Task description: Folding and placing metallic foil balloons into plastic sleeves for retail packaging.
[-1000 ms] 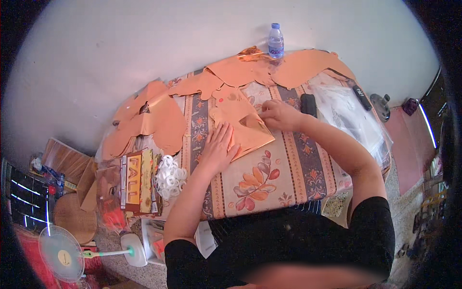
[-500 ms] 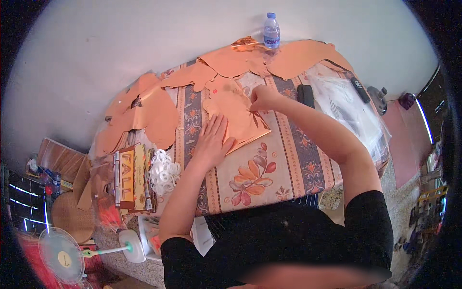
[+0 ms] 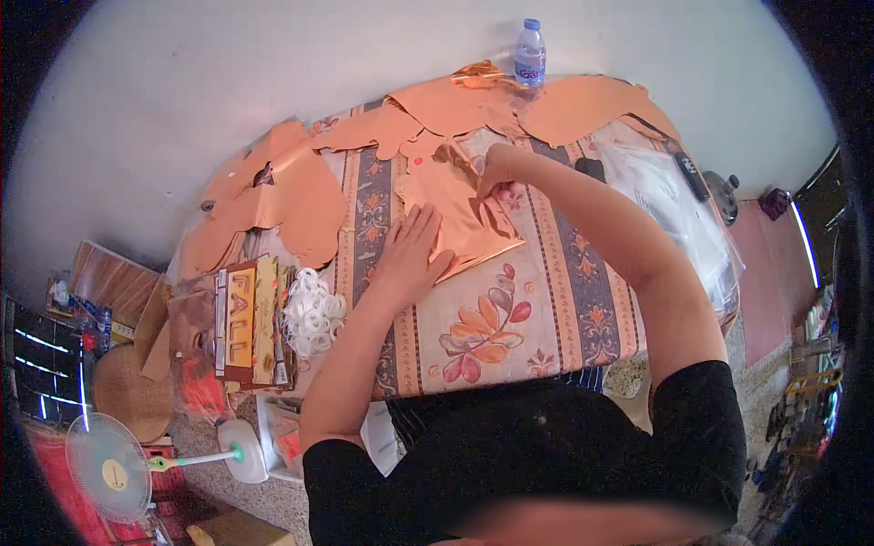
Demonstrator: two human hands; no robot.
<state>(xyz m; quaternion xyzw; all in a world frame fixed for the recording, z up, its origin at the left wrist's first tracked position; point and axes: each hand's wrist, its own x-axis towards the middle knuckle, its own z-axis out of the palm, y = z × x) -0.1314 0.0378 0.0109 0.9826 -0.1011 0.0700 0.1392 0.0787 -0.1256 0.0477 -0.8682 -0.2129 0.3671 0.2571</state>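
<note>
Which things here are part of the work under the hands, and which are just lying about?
In hand:
- copper foil sheet, left hand flat on it
- right hand pinching its upper edge

Lying about:
- water bottle
- other foil shapes along the table's far and left edges
- white rings
- clear plastic bags
- fan on the floor

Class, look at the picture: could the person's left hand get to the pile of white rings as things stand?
Probably yes. The left hand lies flat on the copper foil sheet, and the white rings sit just to its left on the table, with only bare cloth between.
</note>
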